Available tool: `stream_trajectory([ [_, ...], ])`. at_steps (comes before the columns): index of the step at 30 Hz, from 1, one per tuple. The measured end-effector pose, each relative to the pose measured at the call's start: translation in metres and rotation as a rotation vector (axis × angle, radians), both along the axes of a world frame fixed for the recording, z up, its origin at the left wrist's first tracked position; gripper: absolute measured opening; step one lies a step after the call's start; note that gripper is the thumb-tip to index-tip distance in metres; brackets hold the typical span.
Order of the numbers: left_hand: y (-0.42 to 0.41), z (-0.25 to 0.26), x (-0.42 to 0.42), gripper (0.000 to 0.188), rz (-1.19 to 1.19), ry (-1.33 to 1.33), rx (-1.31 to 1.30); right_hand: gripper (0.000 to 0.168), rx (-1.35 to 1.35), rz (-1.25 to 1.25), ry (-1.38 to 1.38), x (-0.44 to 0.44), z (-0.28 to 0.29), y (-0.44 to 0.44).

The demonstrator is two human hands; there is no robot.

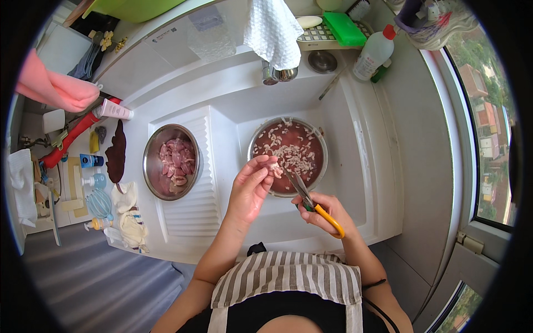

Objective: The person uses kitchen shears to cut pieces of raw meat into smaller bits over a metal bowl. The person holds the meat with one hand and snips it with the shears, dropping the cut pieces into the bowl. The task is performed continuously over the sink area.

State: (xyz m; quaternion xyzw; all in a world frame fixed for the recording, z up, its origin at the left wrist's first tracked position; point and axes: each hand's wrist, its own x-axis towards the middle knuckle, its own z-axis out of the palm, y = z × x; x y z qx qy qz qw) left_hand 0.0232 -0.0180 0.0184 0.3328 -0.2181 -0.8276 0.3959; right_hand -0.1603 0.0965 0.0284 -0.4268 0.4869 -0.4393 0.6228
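Observation:
My left hand [252, 187] pinches a small piece of raw meat [275, 168] between thumb and fingers, over the near left rim of a round metal basin [326, 166]. The basin sits in the sink, with reddish liquid and many pale floating scraps in it. In my right hand [329, 210] is a pair of scissors [302, 189] with yellow and green handles; the blades point up and left, their tips beside the meat. On the ribbed washboard at the left stands a metal bowl [146, 162] holding raw meat pieces [178, 158].
A white cloth [272, 33] hangs over the tap [270, 77] behind the sink. At the back right are a green sponge [343, 28] and a bottle with a red cap [374, 54]. Tubes, pump bottles and cloths [131, 220] line the left ledge; a window [487, 137] is at the right.

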Motion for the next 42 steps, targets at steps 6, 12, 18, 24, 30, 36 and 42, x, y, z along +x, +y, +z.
stream_trajectory([
  [6,-0.005,0.0,0.005,0.034,-0.061,0.007,-0.006,0.027,0.177,0.123,-0.112,-0.002,0.003,0.006],
  [12,-0.005,0.0,0.007,0.034,-0.098,-0.007,-0.037,0.029,0.219,0.129,-0.105,0.003,0.002,0.006],
  [18,-0.005,-0.004,0.011,0.034,-0.128,-0.009,-0.052,0.03,0.253,0.125,-0.093,0.002,0.001,0.006],
  [24,-0.007,-0.004,0.012,0.034,-0.173,-0.085,-0.137,0.03,0.158,0.124,-0.026,0.005,-0.002,0.008],
  [30,-0.009,0.002,0.014,0.037,-0.281,-0.193,-0.267,0.029,0.163,0.11,0.015,0.007,0.003,0.008],
  [36,-0.016,0.01,0.015,0.042,-0.446,-0.232,-0.307,0.028,0.196,0.093,0.067,0.009,0.014,0.004],
  [42,-0.026,0.021,0.015,0.044,-0.588,-0.317,-0.348,0.021,0.145,0.04,0.151,0.015,0.015,0.005],
])
